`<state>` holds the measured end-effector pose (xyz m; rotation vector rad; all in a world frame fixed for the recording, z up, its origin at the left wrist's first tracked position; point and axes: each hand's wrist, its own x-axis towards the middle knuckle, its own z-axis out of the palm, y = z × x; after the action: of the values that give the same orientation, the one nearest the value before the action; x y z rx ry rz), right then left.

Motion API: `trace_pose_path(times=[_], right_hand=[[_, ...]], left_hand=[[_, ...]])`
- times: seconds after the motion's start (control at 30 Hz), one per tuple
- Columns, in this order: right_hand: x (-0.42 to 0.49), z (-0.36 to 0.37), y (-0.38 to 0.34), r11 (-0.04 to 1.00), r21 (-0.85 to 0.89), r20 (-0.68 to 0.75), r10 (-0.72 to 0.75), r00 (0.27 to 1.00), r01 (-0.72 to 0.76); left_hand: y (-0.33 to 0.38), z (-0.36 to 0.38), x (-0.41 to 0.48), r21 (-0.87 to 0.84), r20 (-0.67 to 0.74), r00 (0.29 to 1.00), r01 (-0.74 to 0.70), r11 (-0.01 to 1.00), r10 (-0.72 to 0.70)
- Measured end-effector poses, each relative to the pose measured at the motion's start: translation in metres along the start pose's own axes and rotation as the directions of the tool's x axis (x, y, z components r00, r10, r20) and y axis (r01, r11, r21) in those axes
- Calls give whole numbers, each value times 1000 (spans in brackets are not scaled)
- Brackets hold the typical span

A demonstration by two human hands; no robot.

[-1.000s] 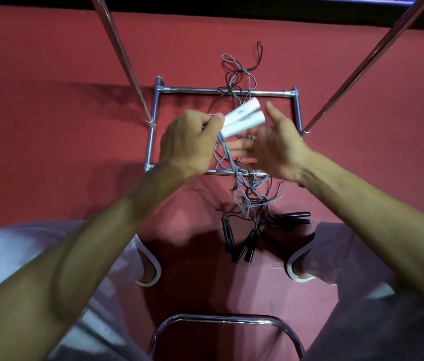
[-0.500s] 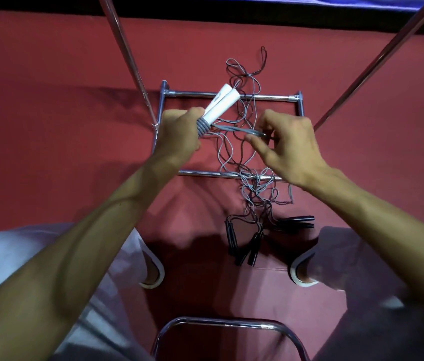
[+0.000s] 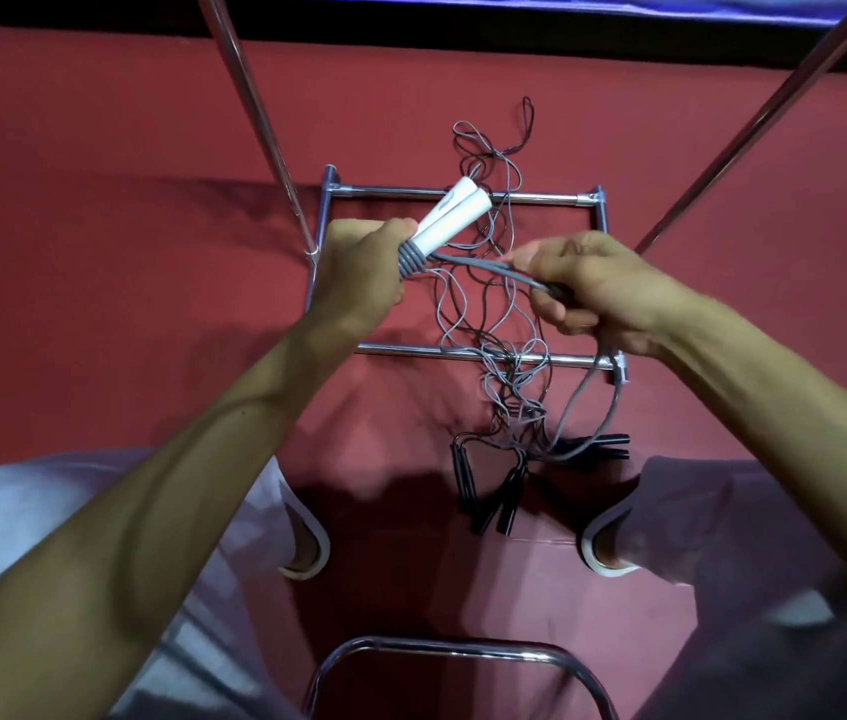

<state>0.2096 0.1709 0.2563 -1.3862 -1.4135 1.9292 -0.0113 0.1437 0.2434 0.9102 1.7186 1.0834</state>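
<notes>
- White handles (image 3: 455, 213): two laid side by side and held up in the air above the red floor (image 3: 99, 252), tips pointing up and away. Pairing them gives one core to wrap on.
- Grey cord (image 3: 486, 263): several turns sit around the handle bases, then a doubled run goes taut across to the other hand. The tension looks deliberate, so the turns pack tight.
- Left hand (image 3: 359, 275): fist closed round the handle bases, right beside the coils, holding the core steady.
- Right hand (image 3: 600, 296): fingers curled round the cord run, gripping it. A slack loop (image 3: 574, 402) drops from under the palm towards the floor.
- Judgement: mid-wrap, with a fair length left to wind.
- Below: a tangle of thin ropes (image 3: 509, 387) is draped over a chrome frame (image 3: 411, 349), with black handles (image 3: 489, 491) on the floor near it. Can't tell whether the slack loop is caught in that tangle, too cluttered.
- Nearest the camera: a chrome chair tube (image 3: 452, 648), between the person's knees.
</notes>
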Motion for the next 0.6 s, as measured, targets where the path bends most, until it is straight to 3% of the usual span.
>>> trace_pose_path(times=[0.1,0.17,0.27,0.37,0.43,0.47,0.53,0.57,0.6], right_hand=[[-3,4,1,881,-306,-14,-383,924,361],[-9,4,-1,653,-607,63,-529,846,454],[-12,1,4,352,-849,94,-634,768,394],[-10,2,7,245,-939,15,-671,741,241],[-9,4,7,311,-938,-52,-566,823,155],[-9,6,5,457,-874,-70,-454,888,165],[-8,11,0,857,-507,-49,-130,990,88],[-10,12,-4,965,-258,15,39,999,-34],[-10,10,-7,986,-52,104,160,982,-155]], left_hand=[[3,-4,2,5,-16,999,32,999,-32],[5,-5,2,15,-12,998,61,998,-61],[4,-3,-1,42,23,994,103,994,-104],[6,0,-5,57,52,992,114,992,-117],[7,-1,-5,85,52,994,95,992,-100],[6,-1,-3,108,41,996,68,992,-73],[1,1,-2,238,16,1000,-15,971,12],[0,3,-5,344,0,998,-58,937,61],[-2,5,-8,448,-23,993,-92,889,114]])
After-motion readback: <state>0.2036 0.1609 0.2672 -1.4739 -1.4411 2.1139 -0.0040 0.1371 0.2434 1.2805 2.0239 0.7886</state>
